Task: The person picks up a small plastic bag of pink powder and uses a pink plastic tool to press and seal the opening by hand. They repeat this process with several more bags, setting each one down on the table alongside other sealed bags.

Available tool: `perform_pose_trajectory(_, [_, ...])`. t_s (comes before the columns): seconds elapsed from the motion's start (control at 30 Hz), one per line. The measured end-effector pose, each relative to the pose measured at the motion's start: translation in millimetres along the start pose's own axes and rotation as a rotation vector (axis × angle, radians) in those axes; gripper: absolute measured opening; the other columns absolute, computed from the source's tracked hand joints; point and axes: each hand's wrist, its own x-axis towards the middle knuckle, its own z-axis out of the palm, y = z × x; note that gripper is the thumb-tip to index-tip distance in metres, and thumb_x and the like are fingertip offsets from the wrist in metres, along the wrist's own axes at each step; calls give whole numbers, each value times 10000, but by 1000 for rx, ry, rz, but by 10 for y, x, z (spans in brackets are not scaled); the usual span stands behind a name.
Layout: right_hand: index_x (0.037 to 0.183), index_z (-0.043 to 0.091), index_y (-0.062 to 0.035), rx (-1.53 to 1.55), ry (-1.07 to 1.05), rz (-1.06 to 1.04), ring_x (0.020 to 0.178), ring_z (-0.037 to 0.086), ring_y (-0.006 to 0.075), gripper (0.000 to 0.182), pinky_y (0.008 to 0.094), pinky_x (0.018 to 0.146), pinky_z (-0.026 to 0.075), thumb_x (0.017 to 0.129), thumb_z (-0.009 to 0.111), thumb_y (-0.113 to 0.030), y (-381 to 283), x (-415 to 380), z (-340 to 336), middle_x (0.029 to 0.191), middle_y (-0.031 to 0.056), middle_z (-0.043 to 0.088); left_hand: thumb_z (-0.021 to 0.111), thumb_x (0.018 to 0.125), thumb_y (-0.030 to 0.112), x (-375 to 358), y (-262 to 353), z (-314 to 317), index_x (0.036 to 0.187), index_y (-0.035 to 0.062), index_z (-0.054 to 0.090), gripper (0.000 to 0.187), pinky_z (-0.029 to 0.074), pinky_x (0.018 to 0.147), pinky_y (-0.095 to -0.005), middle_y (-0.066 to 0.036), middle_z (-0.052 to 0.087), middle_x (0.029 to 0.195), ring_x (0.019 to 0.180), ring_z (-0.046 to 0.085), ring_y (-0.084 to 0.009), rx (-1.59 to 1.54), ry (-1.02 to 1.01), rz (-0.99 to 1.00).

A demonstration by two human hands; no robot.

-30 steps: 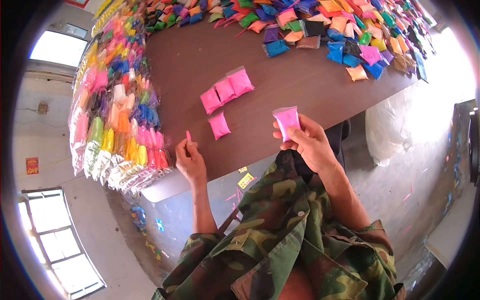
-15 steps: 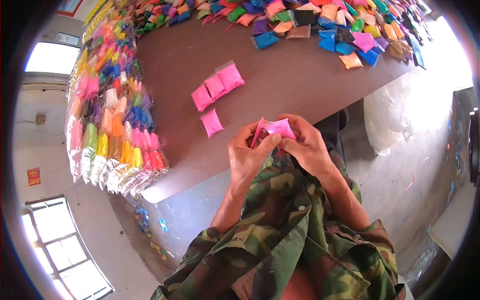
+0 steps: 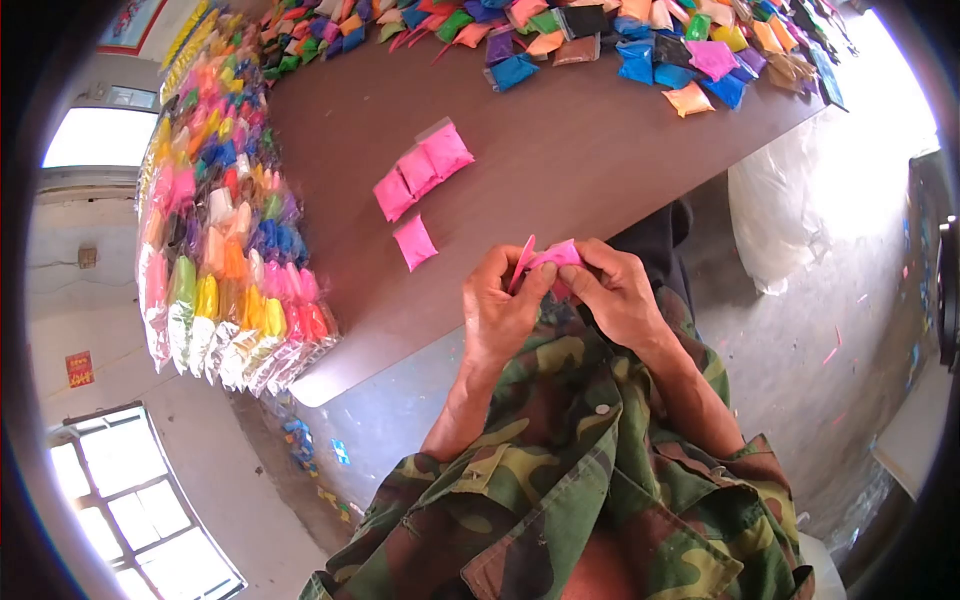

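Observation:
A small pink packet (image 3: 560, 254) is held in front of my body, between both hands. My left hand (image 3: 497, 305) is closed, its thumb against the packet's left side. A thin flat pink piece (image 3: 523, 263) stands up from between the fingers of that same hand; its kind I cannot make out. My right hand (image 3: 622, 297) pinches the packet's right side with thumb and fingers, hiding part of it. Beyond my hands, a single pink packet (image 3: 415, 242) lies on the brown table (image 3: 530, 150), near a row of three touching pink packets (image 3: 422, 170).
Long clear bags (image 3: 235, 270) filled with coloured packets line the table's left side. Loose coloured packets (image 3: 620, 50) are heaped along the far edge. A translucent plastic bag (image 3: 770, 220) hangs past the right edge. Scraps lie on the floor (image 3: 790, 370).
The packet has turned between my fingers and shows less of its face. Both hands have drawn slightly closer together. The whole view has shifted a little.

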Motion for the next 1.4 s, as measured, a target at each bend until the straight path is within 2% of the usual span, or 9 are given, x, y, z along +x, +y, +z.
perform_pose_trajectory(0.13, [1215,707,43,69,10,35,817,569,54,215,250,691,467,1053,656,-88,-44,-32,-13,976,1,664,802,979,147,19,50,45,1010,-1,697,184,419,600,-223,40,657,809,710,523,-27,-35,-16,23])
perform_pose_trajectory(0.27, [1171,734,35,234,70,4,828,568,35,197,232,701,469,1061,661,-111,-132,-24,55,957,-16,675,818,973,160,26,83,29,1047,-12,716,214,471,645,-225,25,687,849,751,575,-42,-106,-39,-72])
perform_pose_trajectory(0.37, [1141,747,35,167,21,-23,825,584,33,186,226,707,484,1066,658,-111,-20,-4,-39,902,-25,681,831,966,173,10,87,49,1076,-16,728,241,505,693,-226,13,707,877,788,608,-51,-177,-80,-104])
perform_pose_trajectory(0.57, [1102,754,36,168,174,-154,781,583,29,172,232,667,495,1073,649,-97,38,-37,54,867,-22,696,822,971,165,-55,10,124,1052,-15,731,217,500,697,-223,9,710,880,801,611,-48,-293,-76,-187])
perform_pose_trajectory(0.87, [1153,748,28,250,71,10,842,593,28,229,221,731,491,1081,667,-174,33,-72,17,950,-30,706,813,976,148,26,-22,117,1037,-10,731,188,475,652,-216,20,705,852,759,594,-38,-231,-87,-87])
perform_pose_trajectory(1.03, [1198,755,15,425,164,-32,870,603,37,270,229,777,502,1075,688,-216,87,-41,43,978,-35,714,830,964,160,-6,26,253,1068,-19,734,228,479,660,-217,15,703,858,770,591,-38,-385,7,-147])
perform_pose_trajectory(1.07, [1206,756,12,474,192,-24,881,604,38,274,234,789,505,1072,694,-218,71,-34,59,981,-36,715,830,962,156,-24,20,266,1063,-22,734,226,479,661,-219,15,700,857,773,588,-39,-304,1,-149])
perform_pose_trajectory(1.13, [1216,760,2,511,215,-2,875,589,32,291,235,768,485,1067,700,-241,63,-36,84,974,-42,710,830,958,149,-66,-1,274,1054,-27,733,222,481,663,-222,14,695,855,777,583,-41,-143,-6,-153])
perform_pose_trajectory(1.4, [1211,758,-31,489,254,127,792,512,12,353,212,672,376,1051,714,-343,137,-85,107,941,-71,678,813,953,100,-32,-145,260,988,-24,721,159,489,651,-235,7,697,858,741,581,-53,-242,-43,-132])
